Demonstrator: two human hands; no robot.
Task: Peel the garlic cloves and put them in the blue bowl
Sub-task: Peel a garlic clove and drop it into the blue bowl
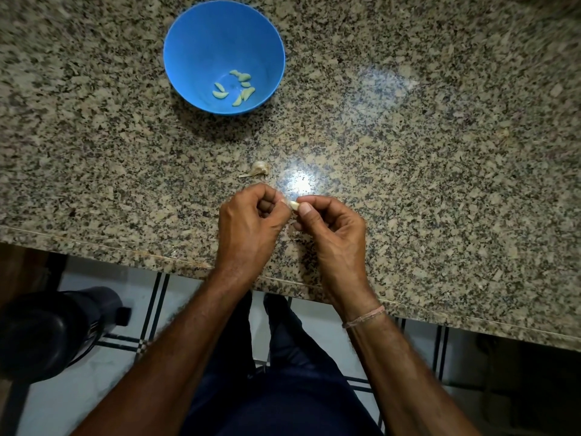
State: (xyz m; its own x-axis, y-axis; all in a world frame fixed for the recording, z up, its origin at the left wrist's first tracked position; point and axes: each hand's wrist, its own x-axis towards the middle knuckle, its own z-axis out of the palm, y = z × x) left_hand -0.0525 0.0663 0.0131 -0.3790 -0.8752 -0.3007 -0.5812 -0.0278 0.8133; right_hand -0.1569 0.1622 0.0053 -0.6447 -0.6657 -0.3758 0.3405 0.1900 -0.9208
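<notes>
A blue bowl (201, 42) stands on the speckled granite counter at the back, with several peeled garlic cloves (220, 95) lying in its bottom. A small remnant of the garlic head (259, 168) with its dry stem rests on the counter between the bowl and my hands. My left hand (248, 228) and my right hand (333, 231) meet close to the counter's front edge. Both pinch one pale garlic clove (294, 205) between thumbs and fingertips. Most of that clove is hidden by my fingers.
The counter's front edge (125, 250) runs just under my wrists. Below it are a tiled floor and a dark round object (53, 328) at the lower left. A bright light reflection (298, 180) shines on the granite near my hands.
</notes>
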